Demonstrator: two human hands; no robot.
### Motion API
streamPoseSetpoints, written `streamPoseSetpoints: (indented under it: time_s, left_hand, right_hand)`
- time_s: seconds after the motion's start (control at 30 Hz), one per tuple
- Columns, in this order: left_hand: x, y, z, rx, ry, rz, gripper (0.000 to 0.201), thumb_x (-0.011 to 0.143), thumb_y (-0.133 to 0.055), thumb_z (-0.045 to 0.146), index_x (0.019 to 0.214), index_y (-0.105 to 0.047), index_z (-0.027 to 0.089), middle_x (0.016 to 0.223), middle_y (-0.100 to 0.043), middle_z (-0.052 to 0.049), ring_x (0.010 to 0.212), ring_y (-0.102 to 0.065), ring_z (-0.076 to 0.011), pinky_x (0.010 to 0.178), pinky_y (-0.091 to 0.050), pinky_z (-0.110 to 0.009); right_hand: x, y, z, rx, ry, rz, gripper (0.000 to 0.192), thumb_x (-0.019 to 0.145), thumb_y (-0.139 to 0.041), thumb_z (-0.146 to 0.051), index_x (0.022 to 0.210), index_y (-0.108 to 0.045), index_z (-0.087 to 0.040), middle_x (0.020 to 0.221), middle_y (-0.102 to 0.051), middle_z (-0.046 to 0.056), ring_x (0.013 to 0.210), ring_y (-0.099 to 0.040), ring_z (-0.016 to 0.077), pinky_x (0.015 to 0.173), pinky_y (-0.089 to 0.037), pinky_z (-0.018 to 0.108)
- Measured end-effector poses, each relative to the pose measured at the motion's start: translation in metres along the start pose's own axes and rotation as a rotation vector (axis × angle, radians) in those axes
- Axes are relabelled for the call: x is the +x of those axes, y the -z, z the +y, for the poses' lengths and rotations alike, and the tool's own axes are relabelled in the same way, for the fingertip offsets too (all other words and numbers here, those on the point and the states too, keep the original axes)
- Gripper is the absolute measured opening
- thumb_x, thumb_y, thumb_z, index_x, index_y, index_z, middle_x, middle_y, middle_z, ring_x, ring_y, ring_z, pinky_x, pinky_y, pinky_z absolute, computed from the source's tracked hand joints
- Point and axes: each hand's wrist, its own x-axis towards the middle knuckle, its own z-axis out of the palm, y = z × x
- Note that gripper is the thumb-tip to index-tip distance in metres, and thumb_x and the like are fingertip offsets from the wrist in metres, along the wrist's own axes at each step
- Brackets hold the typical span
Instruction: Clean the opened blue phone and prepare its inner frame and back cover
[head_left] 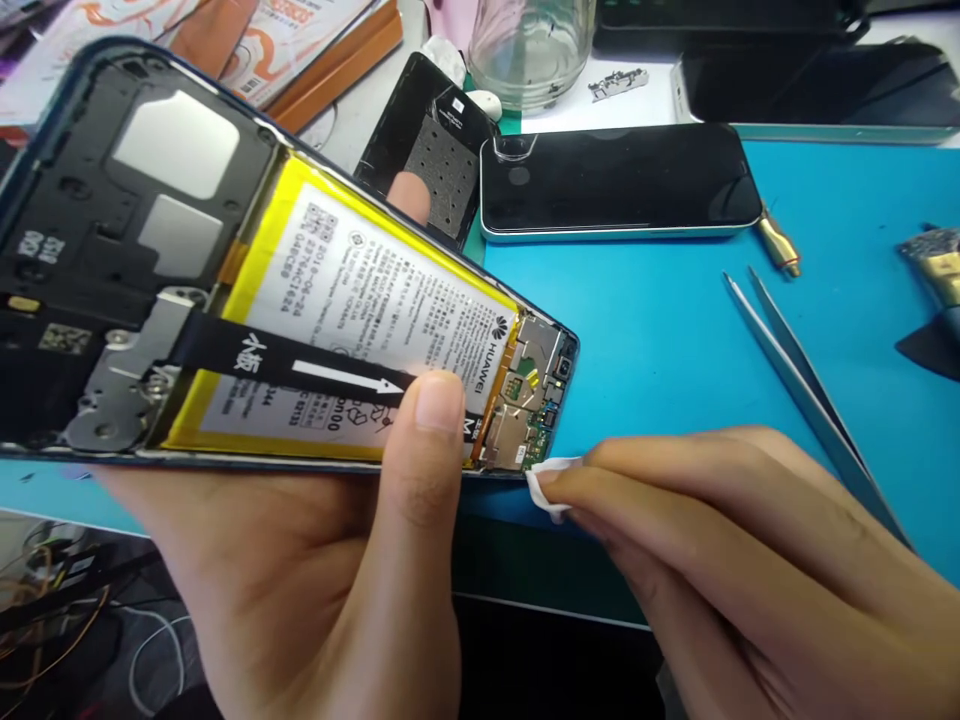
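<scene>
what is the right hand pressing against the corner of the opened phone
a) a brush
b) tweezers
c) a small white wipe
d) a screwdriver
c: the right hand pinches a small white wipe at the bottom corner of the opened phone, while the tweezers lie untouched on the blue mat.

Bright, even light is falling from above, and the blue desk point(675, 330) is showing saturated and clean. Glare is washing over the battery label point(360, 300) and the two silver patches toward ten o'clock. The dark phone point(615, 180) at one o'clock is reflecting a pale sheen along its edge. Soft, short shadows are sitting under the tweezers point(810, 390) at three o'clock. The lower left corner is lying dim. The right hand point(750, 560) is looking slightly soft, and the far clutter at twelve o'clock is blurring.
</scene>
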Motion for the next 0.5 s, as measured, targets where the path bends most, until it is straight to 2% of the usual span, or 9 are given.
streamPoseSetpoints:
  time_s: [0.13, 0.27, 0.33, 0.5]
  left_hand:
    - [0.0016, 0.0012, 0.0003, 0.007, 0.046, -0.005, 0.107, 0.100, -0.066, 0.006, 0.165, -0.004, 0.065, 0.175, -0.039, 0.013, 0.168, -0.014, -0.0302, 0.140, -0.033, -0.063]
    - [-0.0011, 0.0030, 0.0019, -0.032, 0.077, 0.037, 0.100, 0.098, -0.070, 0.007, 0.167, -0.014, 0.053, 0.174, -0.042, 0.010, 0.169, -0.008, -0.0285, 0.142, -0.026, -0.062]
    - [-0.0025, 0.0034, 0.0031, -0.020, 0.112, 0.065, 0.099, 0.098, -0.074, 0.012, 0.168, -0.014, 0.049, 0.174, -0.043, 0.008, 0.169, -0.007, -0.0290, 0.142, -0.022, -0.064]
    - [-0.0034, 0.0036, 0.0060, 0.020, 0.152, 0.084, 0.108, 0.095, -0.083, 0.018, 0.169, -0.011, 0.050, 0.173, -0.044, 0.010, 0.170, -0.013, -0.0291, 0.140, -0.025, -0.063]
  right_hand:
    - [0.0050, 0.0000, 0.0006, 0.013, 0.041, -0.068, 0.021, 0.111, -0.061, -0.027, 0.107, -0.081, -0.024, 0.099, -0.079, -0.002, 0.084, -0.071, 0.0083, 0.071, -0.059, 0.025]
    - [0.0027, 0.0012, 0.0000, 0.023, 0.001, -0.091, 0.021, 0.110, -0.058, -0.018, 0.110, -0.079, -0.025, 0.104, -0.078, 0.000, 0.086, -0.071, 0.0104, 0.067, -0.058, 0.028]
    - [0.0011, 0.0020, 0.0005, 0.014, -0.011, -0.095, 0.021, 0.108, -0.060, -0.016, 0.110, -0.078, -0.025, 0.104, -0.078, -0.001, 0.087, -0.070, 0.0105, 0.069, -0.057, 0.028]
    - [-0.0010, 0.0023, 0.0030, 0.009, 0.087, -0.109, 0.024, 0.111, -0.060, -0.027, 0.115, -0.082, -0.019, 0.102, -0.079, 0.002, 0.089, -0.071, 0.0088, 0.077, -0.059, 0.024]
